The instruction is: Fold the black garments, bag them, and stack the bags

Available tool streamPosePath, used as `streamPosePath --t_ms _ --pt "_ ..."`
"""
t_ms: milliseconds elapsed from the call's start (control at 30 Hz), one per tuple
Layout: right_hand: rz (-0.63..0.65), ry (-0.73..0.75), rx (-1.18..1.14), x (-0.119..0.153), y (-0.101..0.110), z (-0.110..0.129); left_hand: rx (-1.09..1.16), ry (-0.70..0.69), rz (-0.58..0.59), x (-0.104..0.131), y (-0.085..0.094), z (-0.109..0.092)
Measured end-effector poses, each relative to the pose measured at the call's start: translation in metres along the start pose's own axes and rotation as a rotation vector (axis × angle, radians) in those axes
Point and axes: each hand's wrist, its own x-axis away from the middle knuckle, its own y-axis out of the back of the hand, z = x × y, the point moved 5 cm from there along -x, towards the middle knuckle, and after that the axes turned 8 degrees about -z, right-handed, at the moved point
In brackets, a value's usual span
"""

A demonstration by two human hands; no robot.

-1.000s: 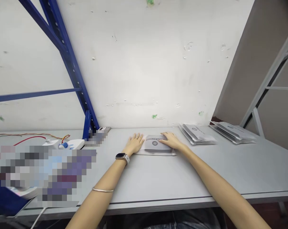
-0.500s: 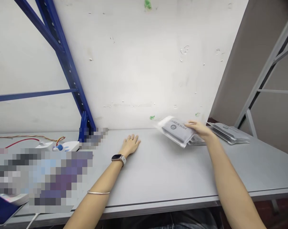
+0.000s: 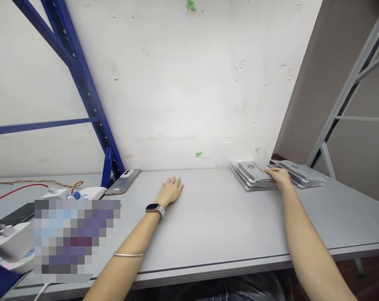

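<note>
My left hand (image 3: 171, 191) rests flat on the grey tabletop (image 3: 208, 221), fingers spread and nothing in them. It has a ring, and a watch (image 3: 154, 207) is on that wrist. Over at the back right, my right hand (image 3: 281, 177) is closed on the right edge of a flat, frosted plastic package (image 3: 255, 170) with dark printing. This package lies on top of a stack of similar ones against the wall. A second stack of packages (image 3: 302, 172) lies just right of my right hand. The tips of the right fingers partly cover the printing.
A blue metal upright (image 3: 88, 85) stands at the left, with a phone (image 3: 123, 182) lying by its foot. White chargers (image 3: 15, 242), cables and a blurred-out item fill the left side. The white wall (image 3: 189, 83) closes off the back.
My right hand has brought the tilted package down and to the right, onto the stack. The left hand stays in place on the tabletop.
</note>
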Motion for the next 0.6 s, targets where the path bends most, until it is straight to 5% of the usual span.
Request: streamPosePath --t_ms 100,167,300,433,600 --pt "-0.053 0.012 0.172 0.002 0.004 0.011 -0.009 -0.004 -0.011 0.000 0.001 0.000" --pt "-0.029 0.169 0.250 0.009 -0.002 0.031 -0.015 -0.007 -0.011 0.001 0.001 -0.001" --pt "0.187 0.488 0.375 0.034 -0.035 0.066 -0.011 -0.010 -0.012 0.002 0.003 -0.003" --pt "0.422 0.472 0.518 0.049 -0.060 0.062 -0.008 -0.001 0.002 0.004 0.004 -0.003" --pt "0.478 0.448 0.517 0.049 -0.064 0.052 -0.020 -0.005 0.005 0.005 0.004 -0.004"
